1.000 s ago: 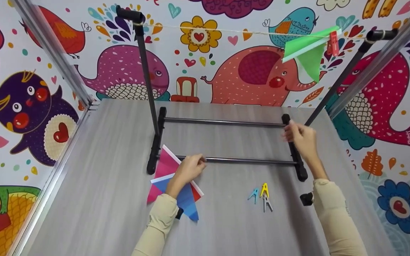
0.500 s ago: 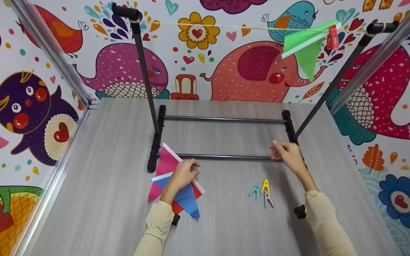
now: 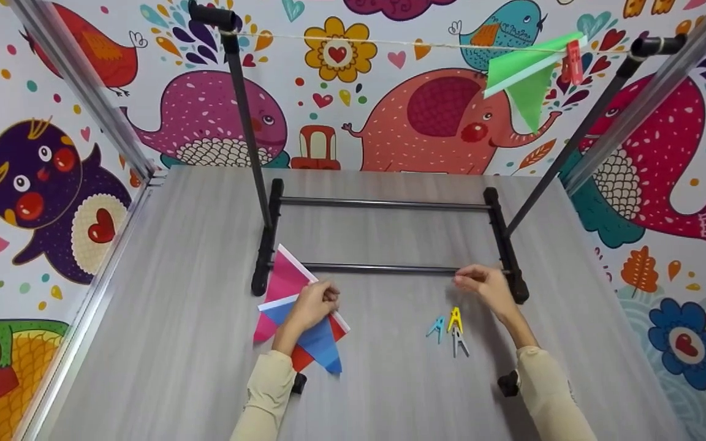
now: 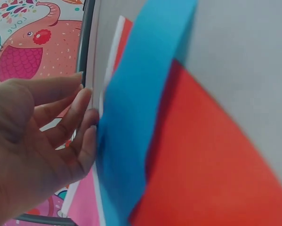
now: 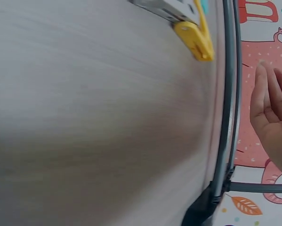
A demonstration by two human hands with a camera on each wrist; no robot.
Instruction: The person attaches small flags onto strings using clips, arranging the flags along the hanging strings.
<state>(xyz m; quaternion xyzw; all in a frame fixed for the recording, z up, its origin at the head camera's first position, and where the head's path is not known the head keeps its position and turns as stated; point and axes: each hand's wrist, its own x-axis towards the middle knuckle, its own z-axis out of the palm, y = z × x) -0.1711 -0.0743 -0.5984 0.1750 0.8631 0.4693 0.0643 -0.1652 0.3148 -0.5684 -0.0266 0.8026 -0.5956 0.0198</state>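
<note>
My left hand [image 3: 313,304] hovers over a small pile of triangular pennant flags, fingers loosely bent. In the left wrist view its fingertips come right at the edge of the blue pennant [image 4: 126,127], and nothing shows between thumb and fingers. Under the blue one lie a red pennant [image 4: 202,160] and a pink pennant [image 3: 287,278], each with a white top strip. My right hand [image 3: 488,289], relaxed and holding nothing, is above the frame's front bar, just behind three clothespins: a yellow clothespin [image 3: 455,319], a light blue clothespin [image 3: 437,329] and a grey clothespin [image 3: 459,344].
A black frame stands on the table [image 3: 390,392], with a left post [image 3: 246,128], a right post [image 3: 567,156] and a front bar [image 3: 383,268]. Between the posts runs a string [image 3: 353,40], where a red clothespin [image 3: 573,62] holds a green pennant [image 3: 521,70]. Patterned walls enclose the table.
My right hand has come down and left from the frame's right side toward the clothespins. The left hand has shifted slightly left and down over the pennants, which stay in place.
</note>
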